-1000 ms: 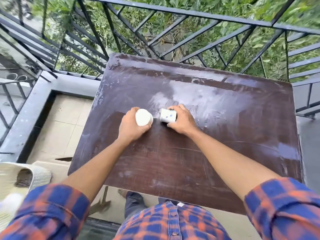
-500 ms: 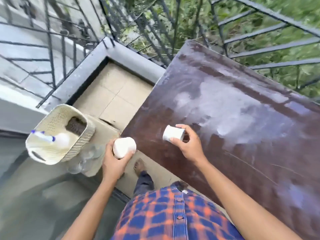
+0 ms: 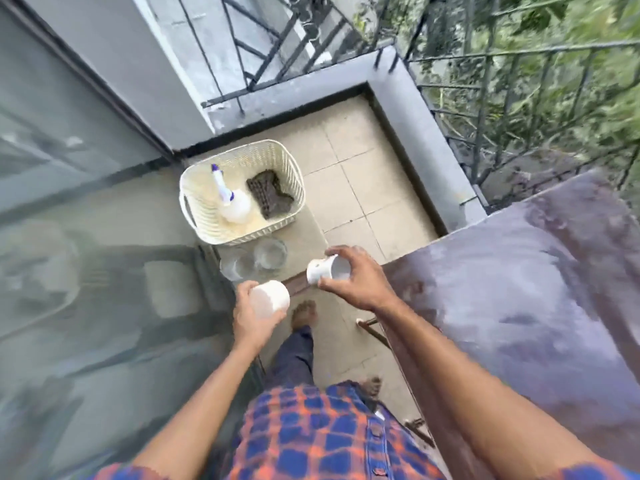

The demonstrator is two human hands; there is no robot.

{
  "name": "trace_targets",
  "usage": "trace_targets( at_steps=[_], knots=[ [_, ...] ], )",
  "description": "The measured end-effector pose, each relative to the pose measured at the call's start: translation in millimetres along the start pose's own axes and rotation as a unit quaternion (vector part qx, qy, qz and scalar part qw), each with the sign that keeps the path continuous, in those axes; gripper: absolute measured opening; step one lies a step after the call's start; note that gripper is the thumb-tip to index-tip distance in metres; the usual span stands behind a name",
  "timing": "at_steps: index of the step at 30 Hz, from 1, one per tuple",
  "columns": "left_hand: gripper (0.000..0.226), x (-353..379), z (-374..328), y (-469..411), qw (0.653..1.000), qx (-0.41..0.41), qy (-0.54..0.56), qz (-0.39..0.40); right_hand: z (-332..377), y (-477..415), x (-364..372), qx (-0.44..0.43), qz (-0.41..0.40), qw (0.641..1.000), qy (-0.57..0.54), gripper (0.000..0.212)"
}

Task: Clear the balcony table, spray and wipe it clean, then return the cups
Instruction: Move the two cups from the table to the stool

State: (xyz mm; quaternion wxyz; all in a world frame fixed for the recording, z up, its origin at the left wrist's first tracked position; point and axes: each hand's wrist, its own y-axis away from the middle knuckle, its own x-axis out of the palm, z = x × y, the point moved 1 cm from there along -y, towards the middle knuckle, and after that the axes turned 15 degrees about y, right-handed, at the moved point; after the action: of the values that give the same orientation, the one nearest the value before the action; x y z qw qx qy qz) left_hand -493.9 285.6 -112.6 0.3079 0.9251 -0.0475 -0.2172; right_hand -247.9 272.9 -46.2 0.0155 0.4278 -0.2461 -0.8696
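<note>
My left hand (image 3: 250, 318) grips a plain white cup (image 3: 269, 298), held in the air left of the table. My right hand (image 3: 356, 277) grips a second white cup (image 3: 320, 270) with small marks on its side, tipped sideways just off the table's left edge. The dark brown table (image 3: 519, 306) with pale streaks fills the right side. On a low beige stand (image 3: 308, 233) to the left stand two clear glasses (image 3: 270, 254) and a cream basket (image 3: 291, 168). Inside the basket lie a white spray bottle (image 3: 232, 199) and a dark cloth (image 3: 268, 195).
A glass door (image 3: 69, 237) runs along the left. A grey parapet (image 3: 422, 133) with black railings (image 3: 502, 98) closes the balcony's far end. Beige floor tiles (image 3: 349, 188) lie between stand, table and parapet. My bare foot (image 3: 304, 313) is on the floor below the cups.
Both hands lifted the cups off the table and carried them left. The view swung left, from the table toward the basket and glasses on the stand.
</note>
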Motion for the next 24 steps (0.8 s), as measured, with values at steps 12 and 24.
trace_targets(
  at_steps=[12,24],
  knots=[
    [0.092,-19.7,-22.8,-59.5,0.998,-0.037,0.045,0.029,14.0,-155.3,76.6,0.091,0.035,0.974,0.203,0.065],
    [0.080,-27.2,-3.0,-77.3,0.993,-0.082,0.082,-0.004,1.3,-191.1,137.3,0.050,0.031,0.954,0.292,0.065]
  ],
)
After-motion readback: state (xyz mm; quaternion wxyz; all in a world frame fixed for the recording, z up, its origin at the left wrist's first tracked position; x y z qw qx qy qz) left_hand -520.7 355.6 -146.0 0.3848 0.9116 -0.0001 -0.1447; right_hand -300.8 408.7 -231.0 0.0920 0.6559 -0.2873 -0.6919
